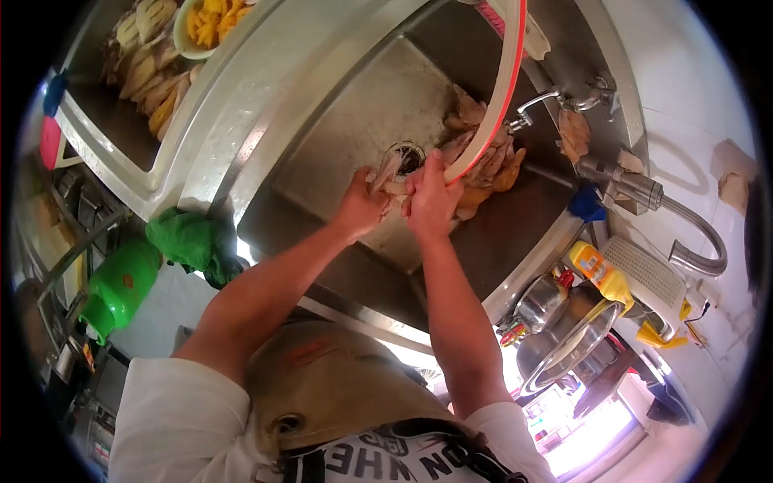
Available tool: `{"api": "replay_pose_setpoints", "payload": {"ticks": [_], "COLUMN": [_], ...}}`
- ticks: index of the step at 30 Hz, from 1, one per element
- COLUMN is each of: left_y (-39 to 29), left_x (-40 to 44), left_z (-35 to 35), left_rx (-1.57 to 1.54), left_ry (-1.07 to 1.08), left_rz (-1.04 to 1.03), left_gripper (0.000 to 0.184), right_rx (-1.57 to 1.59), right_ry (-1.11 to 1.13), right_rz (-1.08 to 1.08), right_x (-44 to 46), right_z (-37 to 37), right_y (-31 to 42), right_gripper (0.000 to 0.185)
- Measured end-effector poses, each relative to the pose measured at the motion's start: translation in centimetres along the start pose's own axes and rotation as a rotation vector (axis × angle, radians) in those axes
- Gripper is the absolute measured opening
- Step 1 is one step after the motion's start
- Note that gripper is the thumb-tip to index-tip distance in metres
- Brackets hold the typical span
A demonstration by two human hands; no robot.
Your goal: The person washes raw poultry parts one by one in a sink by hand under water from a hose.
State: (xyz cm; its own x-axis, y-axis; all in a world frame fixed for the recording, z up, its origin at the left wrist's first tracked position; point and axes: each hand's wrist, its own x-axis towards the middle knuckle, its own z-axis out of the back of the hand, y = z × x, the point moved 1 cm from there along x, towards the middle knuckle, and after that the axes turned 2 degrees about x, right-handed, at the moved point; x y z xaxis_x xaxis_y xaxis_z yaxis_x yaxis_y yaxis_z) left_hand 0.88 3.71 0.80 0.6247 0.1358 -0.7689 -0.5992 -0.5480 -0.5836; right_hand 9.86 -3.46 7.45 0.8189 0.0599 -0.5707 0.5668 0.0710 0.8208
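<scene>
Over the metal sink basin (354,97), my left hand (361,206) is closed around one side of a pale piece of raw poultry (394,187). My right hand (433,197) grips the same piece from the other side, with its thumb raised. Much of the piece is hidden by my fingers. Just beyond it lies the drain (405,154). To the right, a heap of raw poultry (491,165) with pinkish and yellowish skin rests on the basin floor, close to my right hand. A clear hose with a red stripe (509,80) arches above that heap.
A second basin at the upper left holds more raw poultry (145,72) and a bowl of yellow-orange pieces (213,22). A tap (535,105) reaches over the sink's right side. A green cloth (185,241) hangs at the left edge; a yellow bottle (600,274) stands right.
</scene>
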Motion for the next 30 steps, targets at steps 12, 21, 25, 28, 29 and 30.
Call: {"api": "replay_pose_setpoints", "payload": {"ticks": [12, 21, 25, 28, 29, 30], "left_y": [2.7, 2.4, 2.3, 1.4, 1.2, 1.1], "left_x": [1.6, 1.2, 1.5, 1.3, 1.1, 1.0], "left_z": [0.6, 0.6, 0.6, 0.6, 0.7, 0.7], "left_rx": [0.014, -0.041, 0.031, 0.107, 0.097, 0.087], "left_ry": [-0.071, -0.06, -0.095, -0.107, -0.107, -0.107], "left_rz": [-0.108, -0.088, -0.082, -0.028, -0.017, -0.006], "left_gripper": [0.036, 0.04, 0.042, 0.037, 0.034, 0.031], "right_rx": [0.017, 0.038, -0.008, -0.007, -0.002, 0.003], "right_ry": [-0.048, -0.022, -0.041, -0.044, -0.026, -0.009], "right_rz": [-0.029, -0.023, 0.015, -0.017, -0.021, -0.025], "right_x": [0.0, 0.1, 0.2, 0.0, 0.0, 0.0], "right_z": [-0.1, -0.1, -0.1, -0.4, -0.2, -0.2], "right_y": [-1.7, -2.2, -2.4, -1.9, -1.8, -1.8], "right_gripper": [0.037, 0.041, 0.042, 0.042, 0.042, 0.042]}}
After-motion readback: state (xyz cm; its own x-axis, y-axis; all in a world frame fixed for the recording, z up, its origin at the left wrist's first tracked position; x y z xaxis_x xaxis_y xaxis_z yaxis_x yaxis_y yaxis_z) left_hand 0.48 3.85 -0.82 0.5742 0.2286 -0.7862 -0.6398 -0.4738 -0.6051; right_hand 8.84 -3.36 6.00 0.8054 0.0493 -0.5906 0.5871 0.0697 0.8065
